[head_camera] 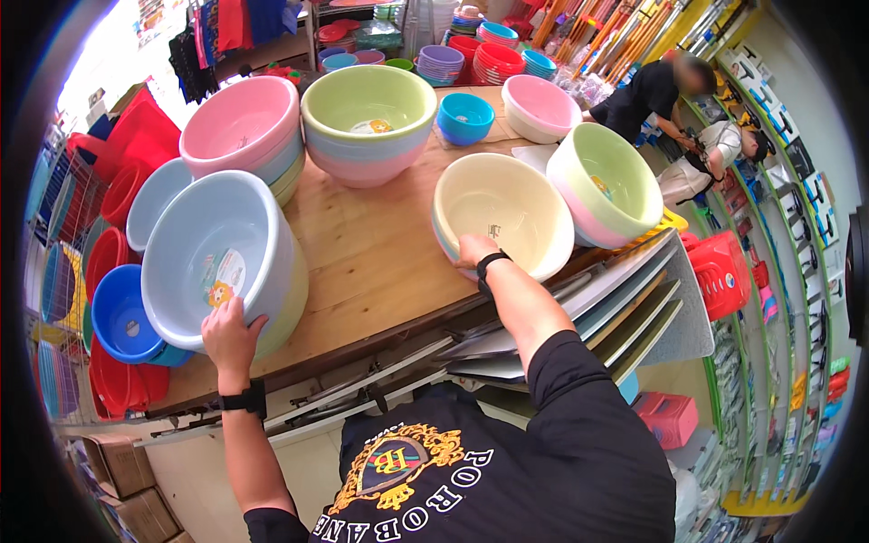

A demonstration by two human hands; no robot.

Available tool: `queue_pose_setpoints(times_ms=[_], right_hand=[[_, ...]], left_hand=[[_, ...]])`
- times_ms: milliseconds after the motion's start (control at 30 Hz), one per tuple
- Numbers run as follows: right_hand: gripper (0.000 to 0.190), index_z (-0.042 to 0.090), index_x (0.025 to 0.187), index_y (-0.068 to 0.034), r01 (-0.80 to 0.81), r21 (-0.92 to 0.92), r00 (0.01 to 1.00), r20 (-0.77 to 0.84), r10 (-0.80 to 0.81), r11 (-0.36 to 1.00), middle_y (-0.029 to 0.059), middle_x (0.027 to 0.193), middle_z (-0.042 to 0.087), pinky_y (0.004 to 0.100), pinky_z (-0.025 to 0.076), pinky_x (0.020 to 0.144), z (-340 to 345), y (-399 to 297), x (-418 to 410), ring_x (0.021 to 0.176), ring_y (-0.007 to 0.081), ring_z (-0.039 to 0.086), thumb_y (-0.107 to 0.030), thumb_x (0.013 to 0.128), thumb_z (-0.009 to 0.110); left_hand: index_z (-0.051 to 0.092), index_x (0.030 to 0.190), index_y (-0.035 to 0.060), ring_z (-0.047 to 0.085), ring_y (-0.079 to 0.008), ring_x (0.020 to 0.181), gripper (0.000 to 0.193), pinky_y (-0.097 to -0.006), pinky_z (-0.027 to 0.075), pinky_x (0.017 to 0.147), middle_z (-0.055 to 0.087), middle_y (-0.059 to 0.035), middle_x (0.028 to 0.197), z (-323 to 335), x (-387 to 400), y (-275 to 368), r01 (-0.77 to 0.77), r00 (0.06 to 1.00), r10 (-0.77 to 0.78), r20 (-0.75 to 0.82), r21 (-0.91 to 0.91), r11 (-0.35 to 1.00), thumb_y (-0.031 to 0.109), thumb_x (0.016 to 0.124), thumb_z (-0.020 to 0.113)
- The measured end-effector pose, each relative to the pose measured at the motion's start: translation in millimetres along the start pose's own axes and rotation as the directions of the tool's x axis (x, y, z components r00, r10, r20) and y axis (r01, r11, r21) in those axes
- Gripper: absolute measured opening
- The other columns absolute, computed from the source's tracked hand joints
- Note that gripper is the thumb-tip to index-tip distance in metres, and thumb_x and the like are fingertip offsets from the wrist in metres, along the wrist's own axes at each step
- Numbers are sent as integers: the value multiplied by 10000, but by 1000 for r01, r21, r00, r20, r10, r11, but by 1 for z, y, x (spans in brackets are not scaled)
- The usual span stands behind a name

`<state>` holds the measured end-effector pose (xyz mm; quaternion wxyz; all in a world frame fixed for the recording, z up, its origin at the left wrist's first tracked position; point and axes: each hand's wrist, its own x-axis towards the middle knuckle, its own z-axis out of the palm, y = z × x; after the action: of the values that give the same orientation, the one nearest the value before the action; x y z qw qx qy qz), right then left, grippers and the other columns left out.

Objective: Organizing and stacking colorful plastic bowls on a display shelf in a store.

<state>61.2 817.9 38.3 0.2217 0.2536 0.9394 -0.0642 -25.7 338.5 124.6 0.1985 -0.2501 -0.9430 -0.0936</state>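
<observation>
My left hand [232, 337] grips the near rim of a stack of plastic basins whose top one is a light blue basin [210, 244]. A sticker with a cartoon figure lies on that basin's inside bottom. To the right, my right hand [477, 251] holds the near left rim of a cream basin [509, 197], which is the top of another nested stack. Its fingers are partly hidden at the rim. Just right of it stands a stack topped by a green basin [604, 180]. Both stacks in my hands rest on the wooden tabletop [370, 251].
Further back stand stacks topped by a pink basin [237, 122] and a light green basin [370, 102], small blue bowls [466, 117] and a pink-and-cream basin [542, 105]. Flat boards [631, 298] lie under the table's right edge. Two people [652, 95] stand near shelves at right.
</observation>
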Motion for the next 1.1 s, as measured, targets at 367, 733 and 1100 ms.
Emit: queue_pose_setpoints(times_ms=[367, 733, 1100], right_hand=[[295, 720, 997, -4, 3, 37, 1000, -8, -2, 999, 256, 1054, 668, 413, 534, 859, 8, 1, 4, 1004, 371, 664, -119, 746, 617], [450, 705, 1003, -28, -87, 81, 996, -30, 89, 993, 222, 974, 698, 427, 533, 844, 4, 10, -5, 939, 358, 678, -335, 696, 823], [437, 666, 1049, -65, -67, 92, 928, -359, 96, 993, 208, 952, 698, 453, 527, 825, -112, 28, -47, 900, 367, 677, -290, 694, 786]], left_hand=[[604, 901, 77, 638, -283, 825, 450, -415, 461, 738, 653, -76, 823, 0, -1, -3, -4, 1000, 3, -8, -39, 999, 340, 615, 831], [581, 810, 99, 638, -275, 807, 402, -412, 459, 732, 653, -61, 798, 2, -1, -2, 11, 1000, -12, -18, -51, 999, 354, 617, 824], [589, 792, 99, 643, -268, 796, 396, -408, 461, 725, 658, -66, 792, 4, -2, -2, 9, 999, -11, -36, -45, 999, 341, 600, 836]])
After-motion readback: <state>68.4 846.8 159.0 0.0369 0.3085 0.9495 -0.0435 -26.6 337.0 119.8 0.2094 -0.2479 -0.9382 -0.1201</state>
